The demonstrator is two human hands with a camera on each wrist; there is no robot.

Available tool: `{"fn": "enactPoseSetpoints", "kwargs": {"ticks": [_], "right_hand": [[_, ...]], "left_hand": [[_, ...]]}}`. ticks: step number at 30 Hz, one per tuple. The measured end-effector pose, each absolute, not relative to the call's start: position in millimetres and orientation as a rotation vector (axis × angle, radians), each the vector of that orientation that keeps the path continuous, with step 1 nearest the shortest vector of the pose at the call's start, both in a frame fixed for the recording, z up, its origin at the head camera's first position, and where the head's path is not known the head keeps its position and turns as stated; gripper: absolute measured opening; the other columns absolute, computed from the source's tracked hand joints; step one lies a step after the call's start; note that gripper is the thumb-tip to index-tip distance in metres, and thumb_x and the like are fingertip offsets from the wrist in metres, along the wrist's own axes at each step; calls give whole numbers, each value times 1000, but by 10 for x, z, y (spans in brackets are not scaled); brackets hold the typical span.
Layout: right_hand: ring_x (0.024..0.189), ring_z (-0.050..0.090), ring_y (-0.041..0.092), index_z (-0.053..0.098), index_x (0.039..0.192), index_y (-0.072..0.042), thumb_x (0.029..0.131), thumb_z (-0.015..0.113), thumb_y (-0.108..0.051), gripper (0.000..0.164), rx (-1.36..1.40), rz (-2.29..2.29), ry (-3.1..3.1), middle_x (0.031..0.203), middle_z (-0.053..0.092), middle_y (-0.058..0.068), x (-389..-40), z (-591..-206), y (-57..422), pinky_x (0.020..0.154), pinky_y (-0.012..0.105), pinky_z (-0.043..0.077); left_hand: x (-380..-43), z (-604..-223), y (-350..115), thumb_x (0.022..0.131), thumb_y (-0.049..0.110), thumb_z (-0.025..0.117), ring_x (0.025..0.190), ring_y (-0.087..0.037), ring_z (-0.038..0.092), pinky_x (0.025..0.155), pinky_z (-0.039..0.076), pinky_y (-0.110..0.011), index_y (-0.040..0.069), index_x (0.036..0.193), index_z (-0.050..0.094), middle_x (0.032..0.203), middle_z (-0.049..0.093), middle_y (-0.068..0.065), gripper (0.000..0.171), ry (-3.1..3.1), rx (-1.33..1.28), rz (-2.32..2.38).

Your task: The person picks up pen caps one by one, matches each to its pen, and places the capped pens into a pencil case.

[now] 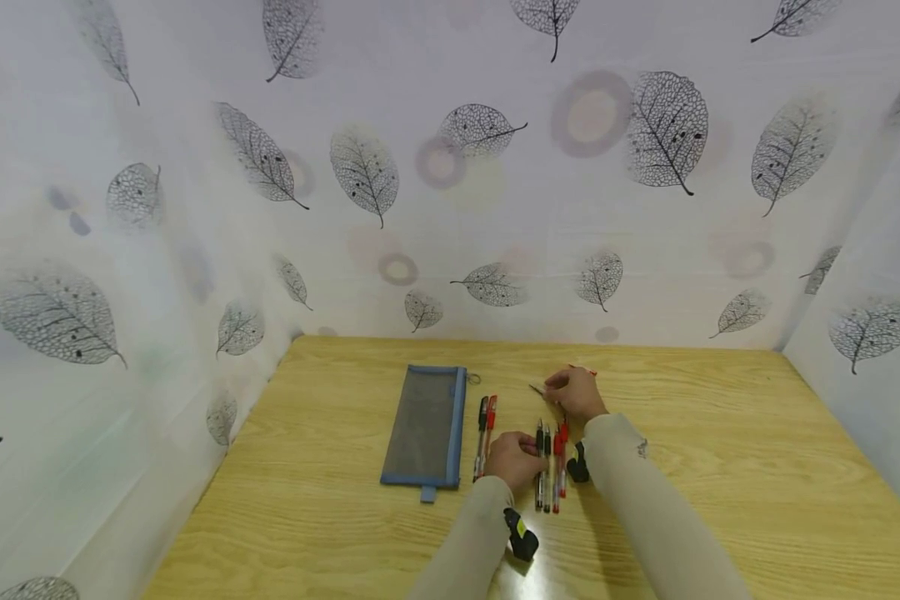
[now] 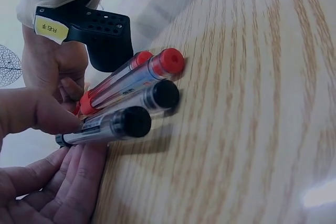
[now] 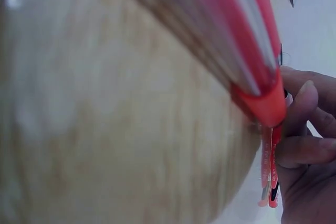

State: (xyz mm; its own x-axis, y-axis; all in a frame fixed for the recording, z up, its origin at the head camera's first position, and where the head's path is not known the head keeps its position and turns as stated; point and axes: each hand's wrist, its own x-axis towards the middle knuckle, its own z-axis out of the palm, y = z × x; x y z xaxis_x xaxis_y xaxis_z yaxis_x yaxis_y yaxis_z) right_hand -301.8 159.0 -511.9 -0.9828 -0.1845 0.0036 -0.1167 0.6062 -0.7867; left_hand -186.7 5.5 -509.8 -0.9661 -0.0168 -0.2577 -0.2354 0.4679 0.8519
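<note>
Left hand (image 1: 516, 460) pinched a black pen (image 2: 116, 126); right hand (image 1: 576, 395), farther forward, pinched another pen (image 1: 536, 388). Both seemed light, stiff, likely best gripped mid-length.

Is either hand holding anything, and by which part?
The left hand appears to pinch a black-ended pen around mid-barrel; what the right hand holds, if anything, cannot be told.

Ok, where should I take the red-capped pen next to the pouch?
Likely best pinched across its red cap, from above at the far end: the red-capped pen lies flat with its cap pointing away, while the left hand crowds its near end and a dark-capped pen lies close along its left.
</note>
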Motion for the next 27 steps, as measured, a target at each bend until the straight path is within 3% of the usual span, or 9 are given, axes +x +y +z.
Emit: {"fn": "enactPoseSetpoints", "kwargs": {"ticks": [7, 13, 21, 27], "right_hand": [[84, 64, 30, 70, 102, 9, 87, 68, -4, 20, -288, -1312, 2755, 97, 69, 23, -3023, -5148, 1611, 72, 42, 53], [89, 64, 32, 70, 101, 9, 88, 66, -4, 18, -332, -1324, 2742, 101, 68, 23, -3018, -5160, 1609, 72, 40, 53], [82, 59, 24, 67, 104, 8, 93, 61, -5, 18, -291, -1382, 2684, 100, 66, 19, -3007, -5159, 1645, 68, 33, 49], [76, 59, 22, 64, 107, 9, 94, 59, -6, 20, -345, -1423, 2664, 104, 63, 22, -2963, -5124, 1674, 63, 31, 49]], "left_hand": [[-1874, -5126, 51, 75, 11, 78, 72, -10, 58, 67, 51, -31, 8, 96, 71, 80, 63, 5, 23, 2477, -216, 1544], [-1860, -5113, 43, 78, 13, 77, 78, -11, 60, 71, 53, -33, 6, 109, 70, 87, 65, 4, 32, 2460, -215, 1552], [-1851, -5150, 34, 78, 8, 74, 78, -11, 60, 71, 52, -32, 4, 106, 71, 84, 65, 3, 28, 2479, -213, 1599], [-1824, -5156, 28, 83, 0, 68, 68, -12, 62, 61, 54, -28, -3, 106, 69, 82, 65, -2, 23, 2312, -227, 1826]]}}
